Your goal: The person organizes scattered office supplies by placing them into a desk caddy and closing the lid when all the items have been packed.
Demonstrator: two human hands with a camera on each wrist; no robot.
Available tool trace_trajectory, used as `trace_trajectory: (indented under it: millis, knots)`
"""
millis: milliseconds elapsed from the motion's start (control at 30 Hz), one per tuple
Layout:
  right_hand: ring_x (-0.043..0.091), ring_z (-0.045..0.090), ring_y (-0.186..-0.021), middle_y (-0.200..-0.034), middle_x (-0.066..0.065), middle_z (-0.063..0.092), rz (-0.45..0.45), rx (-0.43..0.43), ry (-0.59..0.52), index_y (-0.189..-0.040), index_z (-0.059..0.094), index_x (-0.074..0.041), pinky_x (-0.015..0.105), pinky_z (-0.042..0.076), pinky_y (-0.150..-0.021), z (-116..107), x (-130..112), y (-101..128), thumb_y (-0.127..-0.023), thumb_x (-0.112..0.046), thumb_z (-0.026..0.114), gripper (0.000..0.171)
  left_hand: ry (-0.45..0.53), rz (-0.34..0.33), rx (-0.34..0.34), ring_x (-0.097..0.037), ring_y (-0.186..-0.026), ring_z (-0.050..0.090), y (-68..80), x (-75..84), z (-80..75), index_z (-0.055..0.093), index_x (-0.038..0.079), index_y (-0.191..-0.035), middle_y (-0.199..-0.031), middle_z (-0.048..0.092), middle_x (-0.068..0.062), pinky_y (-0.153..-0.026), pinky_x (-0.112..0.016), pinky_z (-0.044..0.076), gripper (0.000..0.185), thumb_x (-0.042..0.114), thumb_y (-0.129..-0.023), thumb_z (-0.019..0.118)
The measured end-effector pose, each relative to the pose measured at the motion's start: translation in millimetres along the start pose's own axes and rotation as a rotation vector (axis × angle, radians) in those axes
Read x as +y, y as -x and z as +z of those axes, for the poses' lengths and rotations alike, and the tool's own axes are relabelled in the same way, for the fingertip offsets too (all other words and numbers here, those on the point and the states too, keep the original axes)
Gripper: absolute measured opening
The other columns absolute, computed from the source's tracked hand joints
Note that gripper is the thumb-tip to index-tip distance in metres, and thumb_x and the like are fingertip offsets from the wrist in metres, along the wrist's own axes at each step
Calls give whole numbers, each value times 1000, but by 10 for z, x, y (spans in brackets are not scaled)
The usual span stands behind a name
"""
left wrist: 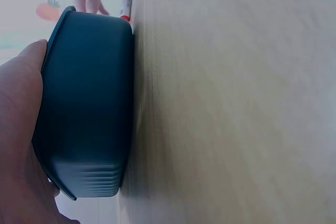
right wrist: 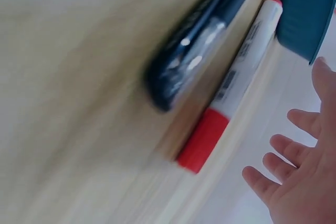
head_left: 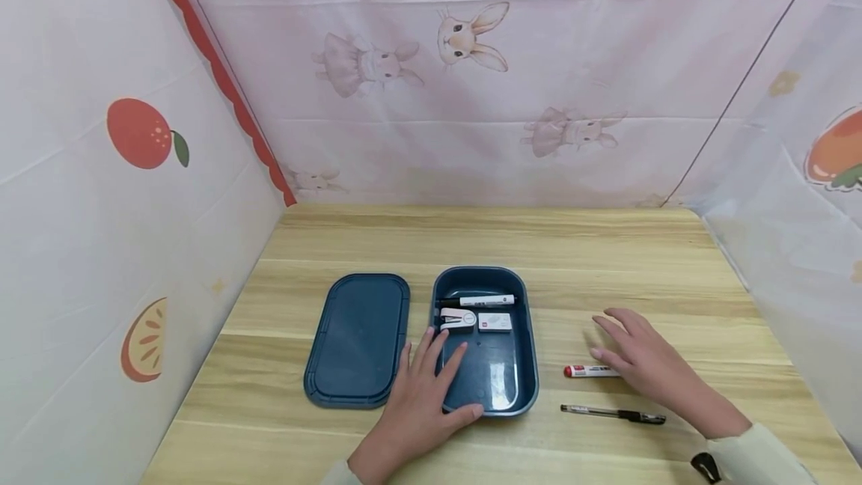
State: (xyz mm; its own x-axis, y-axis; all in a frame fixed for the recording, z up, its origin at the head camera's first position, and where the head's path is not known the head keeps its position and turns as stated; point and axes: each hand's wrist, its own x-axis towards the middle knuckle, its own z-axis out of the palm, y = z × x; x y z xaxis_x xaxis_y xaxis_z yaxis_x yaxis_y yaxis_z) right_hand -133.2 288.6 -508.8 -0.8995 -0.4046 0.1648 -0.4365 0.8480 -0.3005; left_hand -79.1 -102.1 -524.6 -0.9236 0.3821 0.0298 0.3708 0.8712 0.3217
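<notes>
My left hand (head_left: 420, 395) rests spread at the near left corner of a dark blue plastic box (head_left: 532, 365). Its thumb lies along the near rim, and its fingers reach over the left rim. Inside the box are a black-and-white marker (head_left: 486, 300), a small white stapler (head_left: 458, 319) and a small white packet (head_left: 494, 322). To the right, my right hand (head_left: 646, 358) hovers over a red-and-white marker (right wrist: 241, 61), fingers apart and holding nothing; in the head view it hides the marker's right end. A black-capped clear pen (head_left: 613, 414) lies nearer me.
The matching blue lid (head_left: 357, 339) lies flat on the wooden table (head_left: 485, 234), left of the box. Printed cloth walls (head_left: 431, 148) stand behind the table and along both sides.
</notes>
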Motion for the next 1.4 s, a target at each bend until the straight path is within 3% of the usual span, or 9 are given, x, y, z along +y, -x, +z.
trace_trajectory:
  millis: [333, 733, 867, 1067, 1400]
  knots:
    - [46, 47, -125, -134, 26, 55, 94, 42, -33, -137, 57, 3, 64, 40, -99, -64, 296, 263, -98, -36, 65, 55, 8, -8, -7, -28, -158, -1, -10, 7, -4, 24, 38, -160, -169, 15, -2, -120, -68, 10, 86, 81, -88, 44]
    - [45, 51, -119, -129, 25, 59, 104, 48, -66, -132, 61, 1, 62, 41, -94, -17, 484, 496, -91, -34, 74, 55, 8, -6, -8, -27, -158, -1, -11, -1, 3, 24, 37, -160, -169, 16, -3, -121, -67, 10, 87, 81, -88, 44]
    - [35, 56, -112, -118, 14, 66, 59, 91, 2, -126, 67, -4, 49, 44, -92, 33, 532, 551, -84, -33, 81, 52, 11, -10, -13, -27, -158, -1, -10, 3, -3, 24, 37, -160, -169, 15, -2, -121, -68, 9, 87, 81, -88, 44]
    - [18, 60, -97, -104, -5, 68, -81, 209, 93, -110, 76, -15, 27, 43, -86, 106, 582, 588, -70, -27, 90, 44, 3, -9, -10, -27, -158, -1, -13, -5, 1, 23, 38, -160, -169, 15, -2, -120, -68, 10, 86, 81, -88, 44]
    - [9, 58, -94, -100, -15, 64, -143, 218, 91, -96, 74, -28, 18, 44, -85, 125, 562, 583, -68, -13, 89, 35, 6, -8, -7, -27, -158, -1, -9, -8, 12, 24, 38, -160, -169, 15, -2, -121, -67, 10, 86, 81, -88, 44]
